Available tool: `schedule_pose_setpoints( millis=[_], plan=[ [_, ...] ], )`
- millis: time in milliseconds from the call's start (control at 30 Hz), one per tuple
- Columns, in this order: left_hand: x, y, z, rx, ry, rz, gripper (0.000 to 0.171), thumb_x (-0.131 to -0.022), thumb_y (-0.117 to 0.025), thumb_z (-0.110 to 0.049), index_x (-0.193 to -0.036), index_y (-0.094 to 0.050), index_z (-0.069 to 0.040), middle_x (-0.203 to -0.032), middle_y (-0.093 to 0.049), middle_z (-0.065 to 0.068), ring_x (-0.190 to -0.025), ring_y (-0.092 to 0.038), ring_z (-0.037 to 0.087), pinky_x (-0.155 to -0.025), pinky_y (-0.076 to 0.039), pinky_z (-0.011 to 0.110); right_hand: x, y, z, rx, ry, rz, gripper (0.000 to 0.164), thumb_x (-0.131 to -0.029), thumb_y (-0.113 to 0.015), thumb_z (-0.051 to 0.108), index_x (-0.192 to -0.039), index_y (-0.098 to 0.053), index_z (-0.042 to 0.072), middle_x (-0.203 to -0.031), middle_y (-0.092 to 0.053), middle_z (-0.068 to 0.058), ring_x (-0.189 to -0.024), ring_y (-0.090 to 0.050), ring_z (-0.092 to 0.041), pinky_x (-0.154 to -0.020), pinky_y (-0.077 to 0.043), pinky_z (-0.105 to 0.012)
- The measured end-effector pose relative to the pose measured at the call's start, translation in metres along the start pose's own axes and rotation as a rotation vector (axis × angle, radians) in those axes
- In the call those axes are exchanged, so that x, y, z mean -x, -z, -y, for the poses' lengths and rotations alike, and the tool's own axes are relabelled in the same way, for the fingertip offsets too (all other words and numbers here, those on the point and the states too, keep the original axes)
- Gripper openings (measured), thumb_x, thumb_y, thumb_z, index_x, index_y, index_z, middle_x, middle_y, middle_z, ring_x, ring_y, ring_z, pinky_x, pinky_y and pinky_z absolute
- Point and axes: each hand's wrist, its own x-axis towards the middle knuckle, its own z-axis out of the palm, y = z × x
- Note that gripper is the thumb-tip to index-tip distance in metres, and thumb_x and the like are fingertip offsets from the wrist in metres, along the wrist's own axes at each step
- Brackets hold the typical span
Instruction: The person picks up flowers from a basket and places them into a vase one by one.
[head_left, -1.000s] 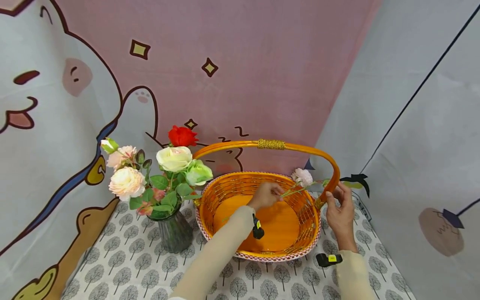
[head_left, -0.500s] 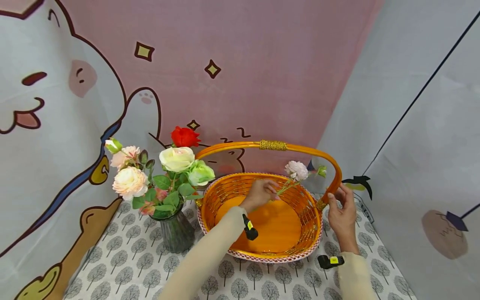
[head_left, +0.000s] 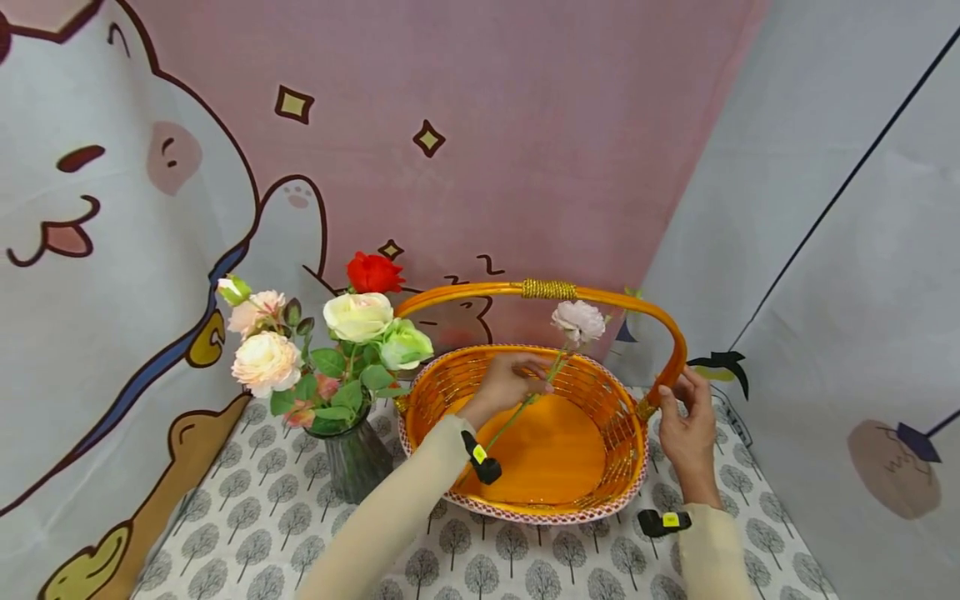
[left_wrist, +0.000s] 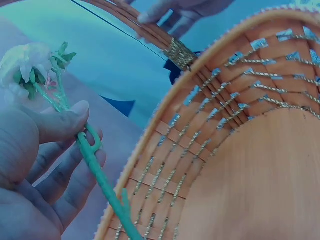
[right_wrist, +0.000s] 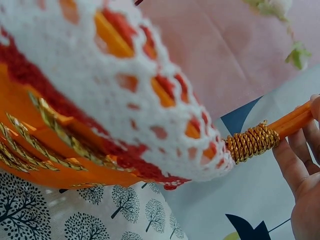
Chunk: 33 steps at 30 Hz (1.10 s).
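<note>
Over the orange woven basket, my left hand pinches the green stem of a pale pink artificial flower between thumb and fingers. The flower leans up to the right with its bloom at the height of the basket's handle, and its stem slants down toward the basket's near left side. In the left wrist view the thumb lies across the stem, and a side bud shows beside the bloom. My right hand holds the handle near its right base, just above the gold wrapping seen in the right wrist view.
Left of the basket stands a grey ribbed glass vase with several artificial flowers, including a red rose and a cream rose. A tree-print cloth covers the table. Printed curtains hang behind and to the right.
My left hand has drifted left and turned the flower from lying nearly level to more upright, its bloom rising and moving left. My right hand keeps its hold on the handle.
</note>
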Motion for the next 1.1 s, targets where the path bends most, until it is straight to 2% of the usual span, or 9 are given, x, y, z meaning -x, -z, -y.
schedule_pose_setpoints(
  millis=[100, 300, 433, 567, 633, 833, 900, 1033, 1100],
  plan=[
    [0.007, 0.005, -0.007, 0.011, -0.015, 0.021, 0.031, -0.084, -0.085, -0.016, -0.114, -0.080, -0.023, -0.098, -0.074, 0.002, -0.080, -0.075, 0.026, -0.060, -0.056, 0.033, 0.001, -0.001, 0.000, 0.022, -0.007, -0.006, 0.048, -0.108, -0.052, 0.029, -0.155, -0.041, 0.027, -0.137, -0.062, -0.010, -0.107, -0.045, 0.015, -0.099, -0.050, -0.025],
    [0.018, 0.013, -0.026, -0.081, -0.127, 0.026, 0.027, -0.088, -0.083, -0.016, -0.113, -0.080, -0.025, -0.096, -0.074, 0.000, -0.072, -0.072, 0.017, -0.062, -0.057, 0.030, 0.001, -0.001, 0.001, -0.005, -0.030, 0.012, 0.048, -0.108, -0.051, 0.031, -0.155, -0.040, 0.030, -0.140, -0.061, -0.013, -0.114, -0.052, -0.001, -0.108, -0.047, -0.063],
    [0.026, 0.017, -0.039, -0.153, -0.173, 0.018, 0.023, -0.089, -0.082, -0.016, -0.110, -0.081, -0.025, -0.096, -0.073, 0.000, -0.075, -0.071, 0.015, -0.063, -0.059, 0.029, 0.001, -0.001, 0.001, -0.029, -0.031, 0.011, 0.048, -0.108, -0.051, 0.030, -0.154, -0.040, 0.031, -0.140, -0.061, -0.015, -0.117, -0.054, -0.010, -0.110, -0.043, -0.066],
    [0.036, 0.022, -0.051, -0.247, -0.203, 0.021, 0.021, -0.091, -0.079, -0.015, -0.109, -0.081, -0.025, -0.095, -0.074, -0.002, -0.081, -0.071, 0.016, -0.060, -0.056, 0.027, 0.001, -0.001, 0.001, -0.053, -0.029, 0.008, 0.047, -0.108, -0.052, 0.029, -0.154, -0.041, 0.032, -0.138, -0.062, -0.015, -0.113, -0.050, 0.004, -0.112, -0.041, -0.066],
    [0.041, 0.024, -0.055, -0.281, -0.220, 0.025, 0.022, -0.092, -0.077, -0.012, -0.109, -0.081, -0.026, -0.096, -0.074, -0.003, -0.083, -0.071, 0.015, -0.060, -0.055, 0.027, 0.001, 0.000, 0.001, -0.047, -0.026, 0.010, 0.047, -0.108, -0.052, 0.029, -0.154, -0.041, 0.032, -0.138, -0.063, -0.013, -0.110, -0.047, 0.010, -0.111, -0.043, -0.062],
    [0.055, 0.028, -0.065, -0.312, -0.274, 0.052, 0.024, -0.093, -0.076, -0.009, -0.109, -0.081, -0.025, -0.096, -0.074, -0.004, -0.085, -0.070, 0.013, -0.059, -0.053, 0.026, 0.001, 0.001, 0.004, 0.002, -0.028, 0.007, 0.048, -0.108, -0.051, 0.030, -0.155, -0.040, 0.032, -0.137, -0.064, -0.007, -0.109, -0.047, 0.013, -0.096, -0.047, -0.016],
    [0.059, 0.028, -0.069, -0.331, -0.294, 0.051, 0.023, -0.092, -0.078, -0.010, -0.108, -0.081, -0.026, -0.094, -0.074, -0.006, -0.085, -0.069, 0.012, -0.060, -0.053, 0.026, 0.001, 0.001, 0.004, -0.008, -0.024, 0.007, 0.048, -0.108, -0.051, 0.028, -0.155, -0.041, 0.031, -0.138, -0.063, -0.010, -0.109, -0.047, 0.013, -0.100, -0.048, -0.021],
    [0.069, 0.028, -0.074, -0.383, -0.363, 0.051, 0.025, -0.090, -0.079, -0.010, -0.106, -0.081, -0.029, -0.092, -0.074, -0.012, -0.084, -0.067, 0.006, -0.066, -0.056, 0.025, 0.001, 0.001, 0.002, -0.041, -0.008, 0.007, 0.047, -0.108, -0.052, 0.026, -0.154, -0.041, 0.028, -0.138, -0.061, -0.015, -0.108, -0.045, 0.015, -0.109, -0.046, -0.057],
    [0.073, 0.029, -0.075, -0.406, -0.418, 0.055, 0.025, -0.091, -0.078, -0.010, -0.107, -0.081, -0.028, -0.093, -0.075, -0.012, -0.083, -0.067, 0.003, -0.068, -0.056, 0.024, 0.000, 0.001, 0.000, -0.045, 0.009, 0.003, 0.047, -0.108, -0.052, 0.025, -0.154, -0.042, 0.026, -0.137, -0.061, -0.017, -0.108, -0.045, 0.015, -0.111, -0.046, -0.049]
  ],
)
